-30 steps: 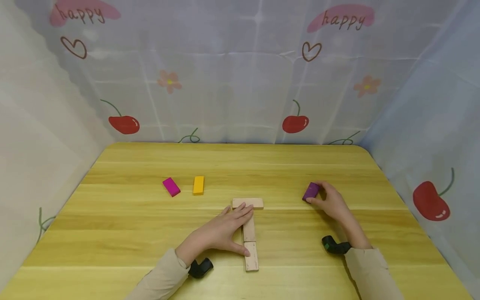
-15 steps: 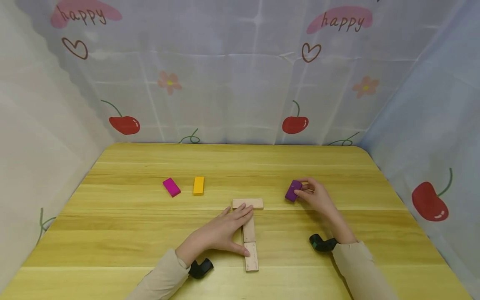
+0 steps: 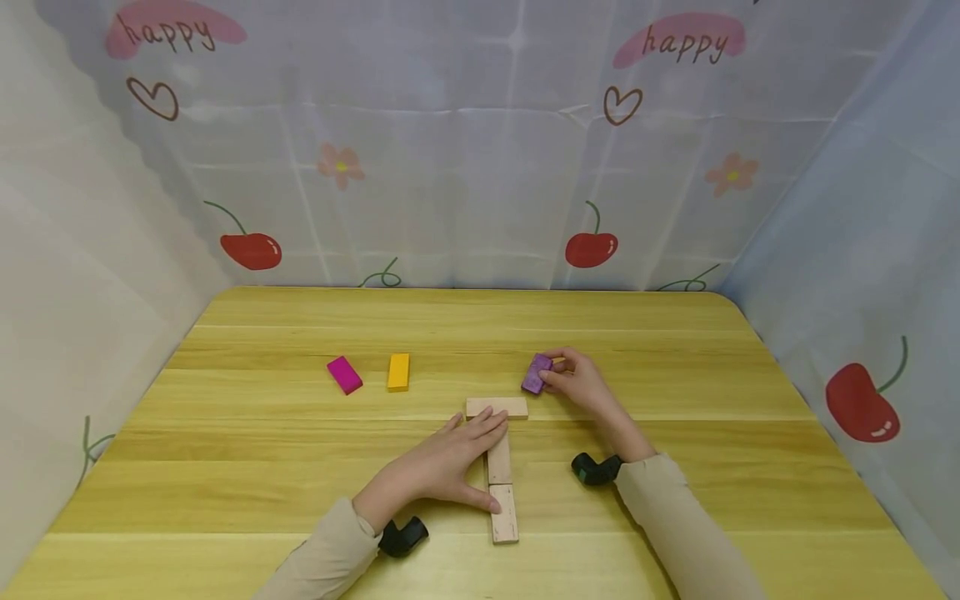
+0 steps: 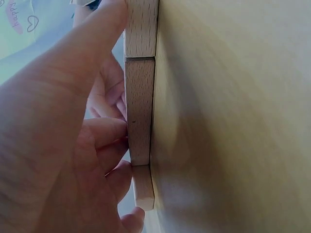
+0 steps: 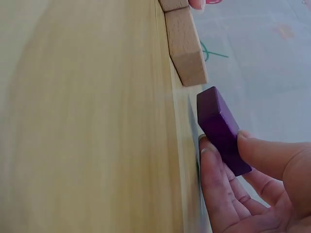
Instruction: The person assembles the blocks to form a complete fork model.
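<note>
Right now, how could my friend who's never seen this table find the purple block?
On the wood-grain table, find the T of plain wooden blocks. Just past the right end of its crossbar, the right hand pinches the purple block. Unlike the magenta block and yellow block lying farther left, it's held in a hand.

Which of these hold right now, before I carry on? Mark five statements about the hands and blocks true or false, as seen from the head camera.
1. The left hand touches light, unpainted rectangular wooden blocks. True.
2. Those blocks form one straight row. False: they form a T.
3. The right hand holds a purple rectangular block. True.
4. A magenta rectangular block lies left of a yellow rectangular block. True.
5. The yellow block lies right of the T. False: it lies left.
</note>
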Demonstrator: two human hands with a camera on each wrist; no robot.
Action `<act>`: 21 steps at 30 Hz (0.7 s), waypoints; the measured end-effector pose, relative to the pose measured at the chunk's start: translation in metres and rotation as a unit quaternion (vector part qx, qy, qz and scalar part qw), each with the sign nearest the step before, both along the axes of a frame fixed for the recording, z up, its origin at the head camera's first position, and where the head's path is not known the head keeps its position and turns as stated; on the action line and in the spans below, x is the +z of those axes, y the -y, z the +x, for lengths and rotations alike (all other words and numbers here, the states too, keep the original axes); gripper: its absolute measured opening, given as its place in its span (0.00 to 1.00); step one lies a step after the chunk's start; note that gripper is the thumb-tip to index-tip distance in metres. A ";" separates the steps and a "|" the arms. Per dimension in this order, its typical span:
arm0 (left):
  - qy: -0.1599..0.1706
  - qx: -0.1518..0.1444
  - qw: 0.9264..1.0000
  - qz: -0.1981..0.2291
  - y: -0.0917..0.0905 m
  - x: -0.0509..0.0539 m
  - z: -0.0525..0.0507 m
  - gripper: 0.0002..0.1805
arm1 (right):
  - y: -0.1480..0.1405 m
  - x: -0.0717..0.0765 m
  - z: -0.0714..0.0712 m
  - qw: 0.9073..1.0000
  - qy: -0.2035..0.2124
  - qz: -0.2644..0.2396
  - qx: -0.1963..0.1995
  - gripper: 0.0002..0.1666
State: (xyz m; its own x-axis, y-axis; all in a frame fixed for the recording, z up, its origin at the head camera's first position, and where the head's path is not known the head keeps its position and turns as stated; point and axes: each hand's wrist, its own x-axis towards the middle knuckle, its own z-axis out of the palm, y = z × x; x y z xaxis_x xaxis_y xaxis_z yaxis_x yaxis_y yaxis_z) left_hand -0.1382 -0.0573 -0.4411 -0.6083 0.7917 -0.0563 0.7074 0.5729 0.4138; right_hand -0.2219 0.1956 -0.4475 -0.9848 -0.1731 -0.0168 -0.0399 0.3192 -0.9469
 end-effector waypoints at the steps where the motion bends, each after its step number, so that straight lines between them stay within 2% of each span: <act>1: 0.000 0.000 1.000 0.000 0.000 0.000 0.000 0.57 | 0.002 0.000 -0.001 1.000 -0.001 0.001 -0.001 0.20; 4: -0.001 0.000 1.000 0.000 0.001 0.000 0.000 0.57 | 0.006 -0.001 -0.002 1.000 -0.007 0.020 -0.002 0.20; 11: 0.004 -0.001 1.000 0.000 0.001 0.002 -0.001 0.57 | 0.011 0.002 -0.005 0.989 -0.045 0.137 -0.008 0.18; 16: 0.004 -0.003 1.000 -0.001 0.001 0.002 -0.001 0.57 | 0.013 0.006 -0.005 0.986 -0.024 0.164 -0.007 0.18; 21: 0.003 -0.003 1.000 -0.001 0.000 0.002 -0.001 0.57 | 0.014 0.010 -0.005 0.986 -0.016 0.165 0.000 0.16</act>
State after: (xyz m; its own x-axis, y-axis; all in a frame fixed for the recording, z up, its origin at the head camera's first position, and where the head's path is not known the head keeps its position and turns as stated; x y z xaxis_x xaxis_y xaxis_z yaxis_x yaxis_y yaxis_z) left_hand -0.1389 -0.0578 -0.4390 -0.6031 0.7953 -0.0614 0.7080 0.5692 0.4180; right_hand -0.2270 0.1813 -0.4379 -0.9858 -0.1627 -0.0406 -0.0682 0.6102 -0.7893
